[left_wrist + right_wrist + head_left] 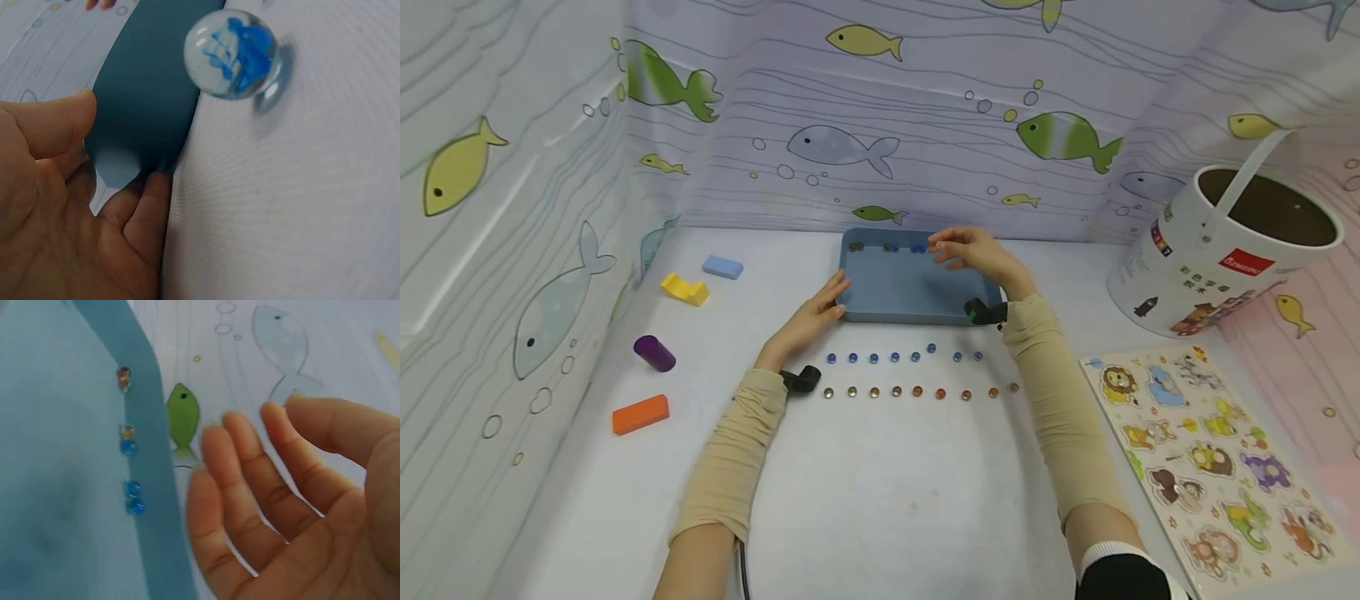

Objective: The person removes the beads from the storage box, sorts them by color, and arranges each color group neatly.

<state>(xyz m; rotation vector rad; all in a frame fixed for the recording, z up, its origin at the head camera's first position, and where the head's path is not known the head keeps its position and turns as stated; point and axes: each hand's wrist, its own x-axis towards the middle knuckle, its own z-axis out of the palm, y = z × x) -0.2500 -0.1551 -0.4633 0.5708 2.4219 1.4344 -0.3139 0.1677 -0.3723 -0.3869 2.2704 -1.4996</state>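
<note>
A blue-grey tray (895,287) lies on the table against the back curtain. My left hand (805,323) rests against its left side, fingers extended; in the left wrist view the fingertips touch the tray's wall (150,81). Above the far right part of the tray hovers my right hand (981,252), with relaxed fingers and nothing in them in the right wrist view. Along the tray's far edge sit pairs of glass marbles: a blue pair (134,497), an amber-and-blue pair (128,439) and a reddish pair (124,379). A clear marble with blue swirls (231,54) lies near my left hand.
In front of the tray run a row of blue marbles (895,357) and a row of amber and orange marbles (917,392). Yellow (685,289), blue (722,267), purple (655,353) and orange (641,414) blocks lie left. A bucket (1210,258) and animal puzzle board (1172,446) stand right.
</note>
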